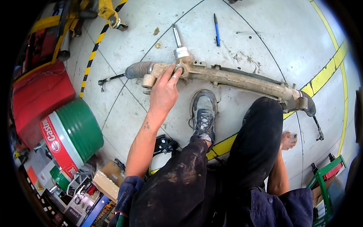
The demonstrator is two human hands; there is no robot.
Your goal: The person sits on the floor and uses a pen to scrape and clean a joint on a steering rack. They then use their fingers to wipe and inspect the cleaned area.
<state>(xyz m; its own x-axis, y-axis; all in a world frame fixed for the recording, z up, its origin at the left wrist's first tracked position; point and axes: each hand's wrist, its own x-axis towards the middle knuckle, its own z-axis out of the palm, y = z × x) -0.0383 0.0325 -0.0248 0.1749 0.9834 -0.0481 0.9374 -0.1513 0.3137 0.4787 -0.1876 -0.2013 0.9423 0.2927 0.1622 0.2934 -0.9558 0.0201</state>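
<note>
A dirty steering rack (234, 78) lies across the floor in front of my feet, with a ribbed rubber boot and a tie rod at each end. Its splined input shaft (177, 36) points away from me above a pale collar. My left hand (165, 89) reaches onto the rack's left part, fingers stretched out and fingertips touching the round opening (178, 70) below the shaft. Beside my right knee, my right hand (289, 140) is curled closed; it is slightly smeared, and whatever it may hold cannot be made out.
Beyond the rack lies a blue pen (216, 30). On the left stand a green, white and red drum (77, 130), a red panel (43, 102) and a yellow wheeled frame (109, 15). A cardboard box (107, 181) is near my left elbow; a green metal frame (325, 181) is at right.
</note>
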